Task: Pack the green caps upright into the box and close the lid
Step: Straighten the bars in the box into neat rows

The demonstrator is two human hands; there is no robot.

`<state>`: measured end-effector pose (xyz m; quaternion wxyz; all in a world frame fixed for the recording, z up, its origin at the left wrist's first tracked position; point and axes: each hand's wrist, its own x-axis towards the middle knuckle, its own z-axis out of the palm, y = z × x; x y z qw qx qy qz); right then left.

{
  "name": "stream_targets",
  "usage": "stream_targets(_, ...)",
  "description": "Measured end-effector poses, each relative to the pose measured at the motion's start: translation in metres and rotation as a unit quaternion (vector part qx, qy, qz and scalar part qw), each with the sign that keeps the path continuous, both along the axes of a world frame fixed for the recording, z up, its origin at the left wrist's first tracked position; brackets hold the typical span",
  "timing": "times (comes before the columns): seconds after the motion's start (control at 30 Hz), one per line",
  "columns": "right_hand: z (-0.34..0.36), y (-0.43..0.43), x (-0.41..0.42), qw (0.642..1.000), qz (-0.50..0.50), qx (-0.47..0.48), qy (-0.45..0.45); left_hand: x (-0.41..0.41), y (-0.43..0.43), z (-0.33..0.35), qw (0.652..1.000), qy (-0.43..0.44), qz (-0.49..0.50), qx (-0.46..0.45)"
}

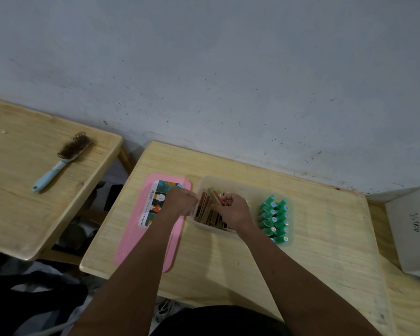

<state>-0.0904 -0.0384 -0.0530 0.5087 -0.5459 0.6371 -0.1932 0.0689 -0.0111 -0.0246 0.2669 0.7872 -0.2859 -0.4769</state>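
Note:
A translucent plastic box (243, 187) stands in the middle of the wooden table. Several green caps (274, 220) stand upright in two rows in its right part. Flat gold and red packets (210, 209) stand on edge in its left part. My left hand (180, 202) is curled at the box's left wall. My right hand (233, 212) pinches one of the packets above the stack. The pink lid (131, 238) lies flat on the table left of the box, with a printed label on it.
A second wooden table (22, 202) on the left holds a brush with a blue handle (63, 158). A white cardboard piece with writing (412, 229) lies at the right edge. A grey wall runs behind the tables; dark clutter fills the gap below.

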Motion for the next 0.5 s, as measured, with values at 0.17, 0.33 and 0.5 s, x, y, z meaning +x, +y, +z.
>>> stream_targets(0.17,-0.0064,0.0042,-0.0019,0.998,0.038,-0.039,0.039,0.0010,-0.0003,-0.0038,1.000,0.002,0.006,0.000)
stream_targets(0.33,-0.0077,0.0082,-0.0030,0.993,0.062,-0.075,0.068,0.0014,0.0007,-0.0065,1.000,-0.006,-0.011,-0.020)
stream_targets(0.5,-0.0043,0.0075,0.0023,0.996,0.066,-0.032,0.047,0.0004,0.0007,-0.0026,1.000,0.002,0.007,-0.005)
